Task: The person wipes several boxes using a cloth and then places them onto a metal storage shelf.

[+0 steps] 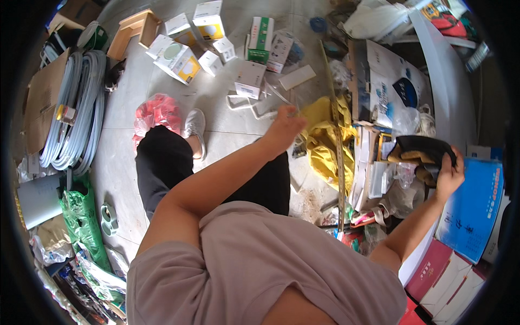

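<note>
My left hand (289, 126) is stretched across my body, above the floor beside a yellow woven sack (329, 146). Its fingers are partly spread, and nothing shows in them. Far out at the right, my right hand (450, 172) grips a black item with a tan inner side (424, 150); its exact kind is unclear. That item hangs over clear plastic boxes (380, 178) and plastic bags. A long perforated metal strip (337, 138) lies between my two hands. White cables or tubing (248, 106) lie on the floor beyond my left hand.
Cartons (174, 59) and a wooden tray (132, 32) stand ahead. Coiled pale hose (73, 113) and a green bag (83, 219) line the left side. A red plastic bag (158, 111) lies by my left foot. Blue (471, 207) and dark red boxes (428, 270) flank me on the right.
</note>
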Available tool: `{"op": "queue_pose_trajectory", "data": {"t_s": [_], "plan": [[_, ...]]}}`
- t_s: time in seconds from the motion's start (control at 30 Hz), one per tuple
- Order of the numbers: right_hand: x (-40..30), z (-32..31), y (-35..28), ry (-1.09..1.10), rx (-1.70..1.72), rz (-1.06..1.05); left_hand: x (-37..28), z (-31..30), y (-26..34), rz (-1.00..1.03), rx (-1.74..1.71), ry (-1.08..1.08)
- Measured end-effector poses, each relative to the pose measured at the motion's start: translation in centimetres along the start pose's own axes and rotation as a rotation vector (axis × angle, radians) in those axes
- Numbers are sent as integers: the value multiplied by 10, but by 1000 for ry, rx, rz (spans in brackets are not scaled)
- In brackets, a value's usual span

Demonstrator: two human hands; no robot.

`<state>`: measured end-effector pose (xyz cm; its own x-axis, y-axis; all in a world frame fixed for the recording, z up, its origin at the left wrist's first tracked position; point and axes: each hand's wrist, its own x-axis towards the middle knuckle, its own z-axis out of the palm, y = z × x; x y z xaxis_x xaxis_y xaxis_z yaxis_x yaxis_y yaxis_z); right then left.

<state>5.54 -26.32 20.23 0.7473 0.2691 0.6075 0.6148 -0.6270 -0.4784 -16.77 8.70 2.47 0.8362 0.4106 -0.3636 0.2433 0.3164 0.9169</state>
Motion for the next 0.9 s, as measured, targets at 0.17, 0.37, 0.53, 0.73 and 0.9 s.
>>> {"op": "queue_pose_trajectory", "data": {"t_s": [0.17,0.37,0.53,0.73,0.9], "plan": [[-9,-3,6,11,-81,-58,-7,-33,46,28,162,-114],[-33,101,-84,-86,173,164,4,-52,114,139,245,-354],[-45,223,-172,-392,564,332,33,-72,100,561,616,-383],[-50,309,-236,-442,1093,644,62,-115,104,310,451,-368],[-60,352,-219,-453,1348,630,105,-145,93,232,32,-287]]}}
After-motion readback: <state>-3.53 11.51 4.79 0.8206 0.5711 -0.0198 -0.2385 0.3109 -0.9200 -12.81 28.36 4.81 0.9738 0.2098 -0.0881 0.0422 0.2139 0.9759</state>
